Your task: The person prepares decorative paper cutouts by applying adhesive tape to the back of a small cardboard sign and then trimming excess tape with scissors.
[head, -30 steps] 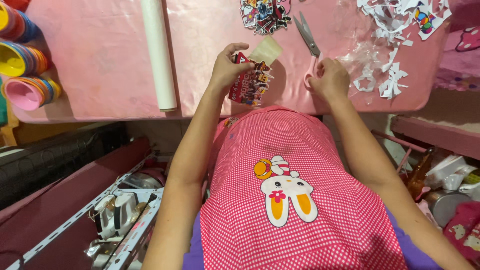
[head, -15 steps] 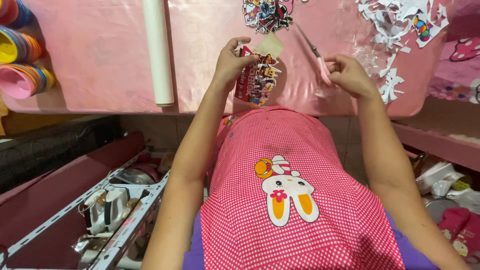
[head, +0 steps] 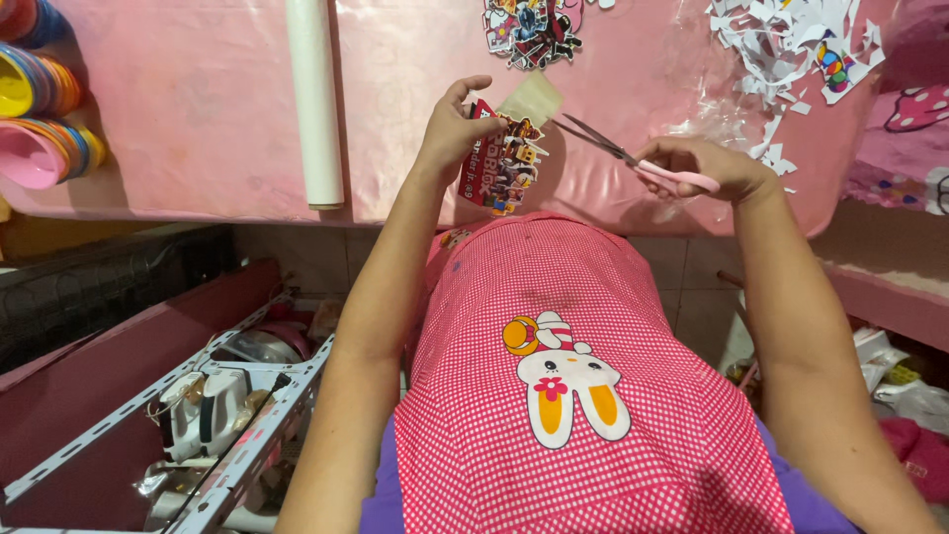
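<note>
Mid-trim: left hand (head: 450, 133) pinches the printed sticker sheet (head: 502, 158) over the near tabletop (head: 198, 148) edge; right hand (head: 707, 168) grips pink-handled scissors (head: 633, 158), blades open at its right margin. Finished cutouts (head: 529, 30) lie far, scraps (head: 791, 49) far right. White roll (head: 314, 99) sits left; open room between.

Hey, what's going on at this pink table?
A person in a red checked apron holds a printed cartoon cutout sheet in the left hand and pink-handled scissors in the right hand, blades open and pointed at the sheet's edge. On the pink table lie a white roll, finished cutouts, white paper scraps and stacked colourful bowls.
</note>
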